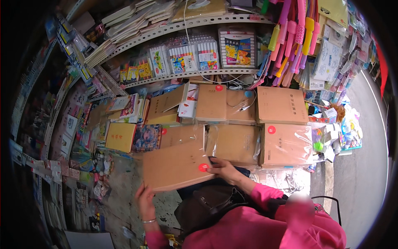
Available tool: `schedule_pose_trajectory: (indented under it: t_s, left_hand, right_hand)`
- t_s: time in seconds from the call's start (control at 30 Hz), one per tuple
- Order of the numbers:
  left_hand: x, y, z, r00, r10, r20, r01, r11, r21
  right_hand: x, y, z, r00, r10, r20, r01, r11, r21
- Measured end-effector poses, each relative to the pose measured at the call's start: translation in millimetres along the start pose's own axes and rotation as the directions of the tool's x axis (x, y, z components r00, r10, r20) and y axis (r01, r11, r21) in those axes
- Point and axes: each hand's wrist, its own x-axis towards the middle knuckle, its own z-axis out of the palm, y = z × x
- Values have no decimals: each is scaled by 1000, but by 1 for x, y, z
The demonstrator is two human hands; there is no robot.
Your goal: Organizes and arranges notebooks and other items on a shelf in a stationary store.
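Observation:
A stack of brown kraft-cover notebooks [176, 166] with a round red sticker hangs in front of me, slightly tilted, between my two hands. At its near left corner my left hand [145, 201] grips the edge, a bracelet on the wrist. My right hand [226, 171] clasps the stack's right edge, close to the sticker. Just beyond, wrapped stacks of brown notebooks [234, 143] stand in rows. The nearest on the right is a wrapped notebook stack with a red sticker [287, 147]. Partly behind the held stack lies another brown notebook stack [182, 136].
Shelves behind hold boxed marker sets [182, 58] and paper stacks [141, 18]. Colourful skipping ropes [290, 33] hang at upper right. A yellow notebook [120, 136] and more booklets lie to the left. A dark bag [207, 207] rests against my body. Grey road [352, 186] runs along the right.

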Motion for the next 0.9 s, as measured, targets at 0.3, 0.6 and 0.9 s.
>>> schedule_pose_trajectory:
  t_s: [0.3, 0.6, 0.9]
  left_hand:
    - [75, -105, 158, 700, -257, 666, -100, 888, 448]
    - [81, -151, 176, 673, -139, 726, -719, 106, 687]
    - [91, -140, 147, 723, 78, 686, -578, 612, 540]
  right_hand:
    - [-74, -39, -113, 924, -251, -288, 85, 869, -487]
    - [-31, 2, -99, 832, -540, -126, -184, -56, -981]
    - [54, -77, -92, 836, -530, -141, 54, 336, -940]
